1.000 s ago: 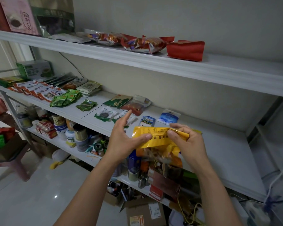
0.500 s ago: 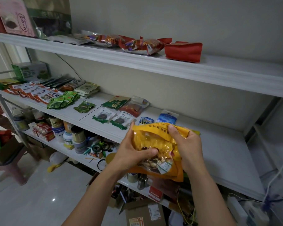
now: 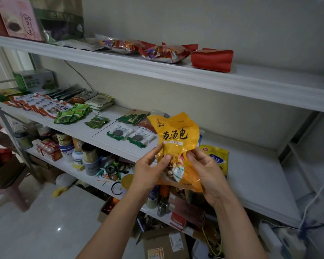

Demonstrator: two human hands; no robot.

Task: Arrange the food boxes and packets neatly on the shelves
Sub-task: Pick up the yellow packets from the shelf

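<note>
Your left hand pinches the crinkly yellow plastic food packet on its left side, thumb on the front, fingers curled behind. Your right hand does the same on the right side, thumb pressed to the front face, fingers wrapped round the back. So both hands grip it, low down, by the clear window where dried contents show.

The packet stands upright in the air, black lettering facing you, its top crumpled. It hangs in front of the front edge of the white middle shelf, touching no shelf.

Just behind your right hand, a yellow-and-blue snack bag lies on that shelf near the front edge. Left of the held packet sit two flat white-and-green sachets side by side, and behind them a dark green flat packet. Further left, there's a loose heap of small bright green sachets, then an overlapping row of red-and-white packets running to the shelf's left end.

Up on the white top shelf, a red foil pouch lies by the front edge, with a shiny multicoloured snack bag just beside it on the left. A pink box stands at the far left end.

Below, the lower shelf holds a cluster of jars and tins. An open brown cardboard box sits on the floor.
</note>
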